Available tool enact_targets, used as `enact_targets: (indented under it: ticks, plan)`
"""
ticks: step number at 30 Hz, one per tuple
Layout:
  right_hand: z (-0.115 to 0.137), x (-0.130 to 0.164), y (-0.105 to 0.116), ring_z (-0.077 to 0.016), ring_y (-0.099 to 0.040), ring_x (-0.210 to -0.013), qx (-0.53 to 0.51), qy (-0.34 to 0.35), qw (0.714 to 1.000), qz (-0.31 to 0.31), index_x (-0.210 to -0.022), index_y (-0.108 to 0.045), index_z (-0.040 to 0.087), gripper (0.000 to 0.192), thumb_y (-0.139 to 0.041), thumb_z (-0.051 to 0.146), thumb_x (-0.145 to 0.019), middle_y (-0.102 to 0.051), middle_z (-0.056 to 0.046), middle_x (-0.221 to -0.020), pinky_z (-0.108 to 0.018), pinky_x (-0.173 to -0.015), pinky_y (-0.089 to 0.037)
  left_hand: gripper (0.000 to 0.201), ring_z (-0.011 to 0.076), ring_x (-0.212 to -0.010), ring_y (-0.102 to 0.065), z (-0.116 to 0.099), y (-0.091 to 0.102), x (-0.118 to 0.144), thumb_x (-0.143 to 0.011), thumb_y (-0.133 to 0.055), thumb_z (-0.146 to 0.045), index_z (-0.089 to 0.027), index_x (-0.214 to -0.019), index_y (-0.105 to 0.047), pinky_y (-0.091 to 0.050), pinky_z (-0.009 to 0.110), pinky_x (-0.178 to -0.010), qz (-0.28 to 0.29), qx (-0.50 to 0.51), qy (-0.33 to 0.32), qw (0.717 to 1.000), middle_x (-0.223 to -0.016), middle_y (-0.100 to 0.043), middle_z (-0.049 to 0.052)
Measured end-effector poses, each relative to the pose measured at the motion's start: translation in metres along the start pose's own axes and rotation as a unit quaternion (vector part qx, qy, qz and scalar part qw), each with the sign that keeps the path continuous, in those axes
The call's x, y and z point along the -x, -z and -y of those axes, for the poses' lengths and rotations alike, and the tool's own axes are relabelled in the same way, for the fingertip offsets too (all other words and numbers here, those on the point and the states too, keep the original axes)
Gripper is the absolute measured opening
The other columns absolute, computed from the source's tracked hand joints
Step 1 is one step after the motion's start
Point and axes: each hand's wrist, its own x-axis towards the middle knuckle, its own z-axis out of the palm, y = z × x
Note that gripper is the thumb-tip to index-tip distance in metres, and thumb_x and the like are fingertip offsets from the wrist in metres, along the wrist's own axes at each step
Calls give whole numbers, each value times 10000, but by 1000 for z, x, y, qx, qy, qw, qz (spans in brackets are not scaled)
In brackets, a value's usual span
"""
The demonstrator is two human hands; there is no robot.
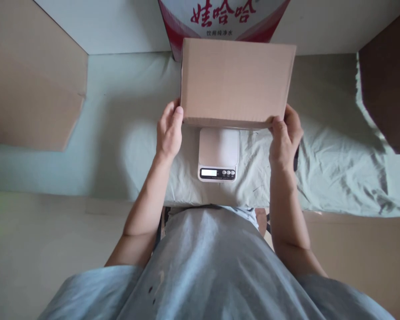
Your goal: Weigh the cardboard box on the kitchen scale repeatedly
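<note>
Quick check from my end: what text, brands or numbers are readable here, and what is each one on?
"娃哈哈", red, on the red-and-white carton behind the plain box.
"饮用纯净水", smaller, below it on the same carton.
Scale: display shows no legible digits; button labels too small to read.
Cardboard box in both hands: no print visible.

A wrinkled pale-green cloth (336,146) covers the table beneath a white wall (120,26), dimly lit.

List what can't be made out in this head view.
- Scale display: too small to read; its far edge is hidden by the cardboard box.
- Box contents: hidden by its closed face.
- Red-and-white carton: cut off by the top edge, covered below by the box.
- Left hand and right hand fingers: partly hidden behind the box.
</note>
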Motion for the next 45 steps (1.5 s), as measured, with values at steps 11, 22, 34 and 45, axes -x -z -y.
enact_targets:
  ticks: [11,22,34,45]
  plan:
    - [-38,-19,-20,-211,-636,-1020,-1,-27,1000,-4,-1167,-613,229,413,-477,500,-886,-686,-44,-1030,-440,-976,-490,677,276,-1287,-555,62,-15,-33,-771,-440,-789,-250,-1138,-619,-419,477,-1115,-11,-40,42,998,-1270,-634,90]
    - [-45,-13,-17,-229,-600,-1205,-11,-88,996,-4,-1199,-597,271,434,-505,536,-868,-660,-71,-1237,-468,-1059,-459,646,260,-1377,-467,67,-12,-19,-795,-442,-756,-279,-1204,-589,-350,473,-1167,-10,-36,90,995,-1404,-559,88]
    - [-22,56,20,-105,-659,-727,-74,-151,980,-106,-956,-698,204,207,-586,273,-796,-718,-11,-867,-275,-700,-499,161,104,-685,-573,50,21,53,-695,-519,-72,-207,-693,-606,-480,241,-746,-142,-38,77,986,-679,-598,-22]
    - [-25,75,28,-88,-501,-500,-22,-181,977,-114,-640,-664,192,280,-416,80,-572,-617,34,-561,-254,-530,-384,139,102,-570,-452,52,27,88,-565,-419,-61,-194,-542,-452,-364,251,-606,-119,-12,112,986,-549,-459,-37]
